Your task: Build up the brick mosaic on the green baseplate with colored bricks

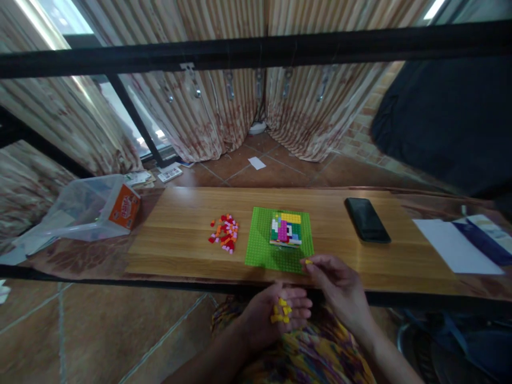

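My left hand [276,309] is palm up below the table's front edge, cupped under several small yellow toy bricks [282,310] that lie in it. Between the thumb and forefinger of my right hand [336,280] is a single yellow toy brick [308,262], pinched just by the near right corner of a green baseplate [258,250]. A low block of coloured bricks [285,230], in white, pink, yellow, green and blue, stands on that baseplate, right of its middle. To the left, a loose pile of red, orange and pink bricks [226,233] lies on the wooden board.
The wooden board [180,213] carries a black phone [367,220] on its right side. Past its left end sits a clear plastic bin [90,205] with an orange label. White papers [452,245] lie off the right end. A black metal bar [256,50] crosses above, with clips hanging below it.
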{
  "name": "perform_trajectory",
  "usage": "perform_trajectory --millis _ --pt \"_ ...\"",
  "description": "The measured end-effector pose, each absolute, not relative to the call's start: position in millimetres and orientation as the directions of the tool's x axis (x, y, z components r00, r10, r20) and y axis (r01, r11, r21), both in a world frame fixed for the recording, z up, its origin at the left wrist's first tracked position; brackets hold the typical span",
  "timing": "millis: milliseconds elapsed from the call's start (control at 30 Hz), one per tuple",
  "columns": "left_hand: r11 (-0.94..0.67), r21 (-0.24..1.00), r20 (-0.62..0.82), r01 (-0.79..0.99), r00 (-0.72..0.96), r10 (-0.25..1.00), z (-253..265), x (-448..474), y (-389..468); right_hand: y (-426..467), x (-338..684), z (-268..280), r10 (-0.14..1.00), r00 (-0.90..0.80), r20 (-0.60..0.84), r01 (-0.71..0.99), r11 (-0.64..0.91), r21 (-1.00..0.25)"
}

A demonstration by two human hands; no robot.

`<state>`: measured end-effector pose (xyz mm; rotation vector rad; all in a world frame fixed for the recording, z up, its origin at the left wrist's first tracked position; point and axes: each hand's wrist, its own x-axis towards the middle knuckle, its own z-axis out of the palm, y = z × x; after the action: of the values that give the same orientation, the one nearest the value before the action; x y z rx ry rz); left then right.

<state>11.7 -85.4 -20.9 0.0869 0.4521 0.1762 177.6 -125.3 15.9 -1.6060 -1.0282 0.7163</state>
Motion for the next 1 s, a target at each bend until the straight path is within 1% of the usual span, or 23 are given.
perform_trajectory --millis 67,100,200,267,367,467,567,667,767,900,1000 --pt "0.989 0.117 -0.43 -0.086 0.894 0.128 -29 12 -94 -120 183 13 0.878 0.479 0.005 0.147 -0.074 -0.986" --pt "0.99 0.127 -0.451 -0.068 0.885 0.118 -32 12 -96 -117 185 12 0.871 0.491 -0.014 0.103 -0.074 -0.992" --pt "0.984 0.166 -0.496 -0.064 0.857 0.139 -38 13 -95 -107 191 10 0.853 0.517 -0.066 0.021 -0.089 -0.996" --pt "0.981 0.182 -0.513 -0.073 0.844 0.158 -40 12 -93 -99 195 11 0.851 0.521 -0.064 0.014 -0.083 -0.996" --pt "0.978 0.192 -0.539 -0.081 0.824 0.174 -44 9 -90 -88 199 14 0.855 0.518 -0.021 0.057 -0.059 -0.997" --pt "0.978 0.197 -0.559 -0.07 0.812 0.171 -48 6 -90 -76 202 14 0.854 0.519 0.034 0.144 -0.048 -0.988" --pt "0.979 0.2 -0.577 -0.031 0.804 0.143 -52 6 -90 -62 203 13 0.852 0.502 0.148 0.343 -0.039 -0.938" --pt "0.981 0.192 -0.577 -0.006 0.808 0.118 -56 6 -89 -48 202 13 0.863 0.442 0.245 0.566 -0.057 -0.822" --pt "0.982 0.19 -0.576 -0.016 0.808 0.125 -56 5 -89 -36 197 13 0.88 0.383 0.282 0.718 -0.091 -0.69" --pt "0.985 0.171 -0.59 -0.025 0.798 0.122 -54 4 -89 -26 193 14 0.901 0.311 0.303 0.829 -0.102 -0.549" --pt "0.984 0.178 -0.595 -0.024 0.794 0.127 -51 4 -89 -24 192 14 0.909 0.253 0.331 0.861 -0.056 -0.506"
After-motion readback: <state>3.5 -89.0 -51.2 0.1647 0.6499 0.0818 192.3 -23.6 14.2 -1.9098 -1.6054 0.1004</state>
